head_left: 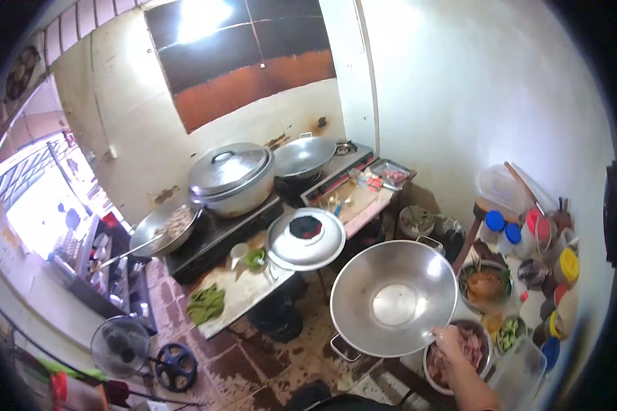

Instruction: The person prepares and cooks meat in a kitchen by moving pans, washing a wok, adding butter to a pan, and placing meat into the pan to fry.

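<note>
My right hand [445, 341] reaches in from the lower right, its fingers pinched on the near rim of a wide, empty metal wok [397, 305] with two loop handles. I cannot tell what bears the wok's weight. Below that hand is a bowl of raw sliced meat [467, 354], partly covered by the wok and my forearm. Close by are a bowl of chopped green vegetables [509, 333] and a clear plastic container [518, 371]. A pot of orange-brown food [486, 288] sits past the wok's right side. My left hand is out of view.
A lidded aluminium pot [231, 180], an empty wok [305, 154] and a pan of food with a ladle [169, 228] stand along the stove. A round metal lid [283, 249] and green cloth [205, 304] lie nearer. Capped jars [494, 221] line the right wall. The tiled floor [226, 354] has debris.
</note>
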Demonstrator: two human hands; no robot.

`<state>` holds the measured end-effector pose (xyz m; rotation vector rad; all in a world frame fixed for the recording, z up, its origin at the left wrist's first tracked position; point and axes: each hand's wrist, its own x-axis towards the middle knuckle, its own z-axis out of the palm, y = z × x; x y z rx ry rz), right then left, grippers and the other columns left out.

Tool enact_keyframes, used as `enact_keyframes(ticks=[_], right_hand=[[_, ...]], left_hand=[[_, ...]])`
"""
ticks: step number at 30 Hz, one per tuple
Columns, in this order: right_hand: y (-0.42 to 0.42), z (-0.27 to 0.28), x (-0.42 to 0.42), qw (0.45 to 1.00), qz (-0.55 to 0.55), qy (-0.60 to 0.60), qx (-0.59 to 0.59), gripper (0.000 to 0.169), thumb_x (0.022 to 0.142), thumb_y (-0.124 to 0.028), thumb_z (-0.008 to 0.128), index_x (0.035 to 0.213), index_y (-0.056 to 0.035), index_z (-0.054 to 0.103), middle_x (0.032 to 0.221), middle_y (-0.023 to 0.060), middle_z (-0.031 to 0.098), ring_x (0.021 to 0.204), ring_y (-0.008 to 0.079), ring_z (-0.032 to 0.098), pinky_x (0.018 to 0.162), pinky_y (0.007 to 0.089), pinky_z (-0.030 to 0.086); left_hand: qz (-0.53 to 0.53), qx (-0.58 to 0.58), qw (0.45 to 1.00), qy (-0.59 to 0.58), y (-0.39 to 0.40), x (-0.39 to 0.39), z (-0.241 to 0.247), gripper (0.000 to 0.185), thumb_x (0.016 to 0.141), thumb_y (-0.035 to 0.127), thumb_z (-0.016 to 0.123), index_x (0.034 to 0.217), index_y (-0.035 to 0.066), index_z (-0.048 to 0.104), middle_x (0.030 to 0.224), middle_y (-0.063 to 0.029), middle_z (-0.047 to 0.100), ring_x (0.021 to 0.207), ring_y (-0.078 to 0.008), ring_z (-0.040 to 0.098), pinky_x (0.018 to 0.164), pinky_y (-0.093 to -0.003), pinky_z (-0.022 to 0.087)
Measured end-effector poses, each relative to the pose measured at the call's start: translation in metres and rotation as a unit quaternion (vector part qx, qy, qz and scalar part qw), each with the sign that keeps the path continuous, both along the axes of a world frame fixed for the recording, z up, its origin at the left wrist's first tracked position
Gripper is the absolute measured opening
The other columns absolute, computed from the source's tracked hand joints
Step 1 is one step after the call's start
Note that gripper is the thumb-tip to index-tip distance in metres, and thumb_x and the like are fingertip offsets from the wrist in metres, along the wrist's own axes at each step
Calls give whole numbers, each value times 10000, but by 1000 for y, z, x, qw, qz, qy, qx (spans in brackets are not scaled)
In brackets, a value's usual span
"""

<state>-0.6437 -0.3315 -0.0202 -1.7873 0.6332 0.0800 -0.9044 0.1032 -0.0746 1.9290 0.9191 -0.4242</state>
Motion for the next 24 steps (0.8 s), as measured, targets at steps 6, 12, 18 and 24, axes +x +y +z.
enact_keyframes(ticks=[6,12,18,24], right_hand=[[-47,-42,236,982,-103,-121,103,73,724,-37,622,772,17,619,645,74,556,498,194,506,410,357,371],[-49,-8,459,985,-143,-42,83,111,736,-31,609,701,-63,509,599,26,458,446,131,391,379,259,281],[-64,-31,729,980,-121,-75,140,88,736,-28,577,660,-18,536,572,74,487,384,163,402,344,333,257],[19,-41,983,990,-45,-133,25,139,712,-24,588,778,98,595,687,151,593,552,222,533,508,381,383]], left_hand=[[-108,52,992,-44,64,240,-3,397,907,407,524,1138,99,618,1016,-119,667,916,-230,642,849,-351,481],[-257,55,950,-168,43,507,63,414,893,397,570,1163,87,619,1042,-145,669,949,-255,655,835,-338,493],[-339,-6,912,-233,-36,704,132,328,895,270,580,1149,68,630,1065,-152,662,982,-253,637,860,-345,471],[-113,-74,977,-163,-125,848,110,332,899,246,553,1180,82,615,1117,-160,643,1064,-272,606,920,-358,446]])
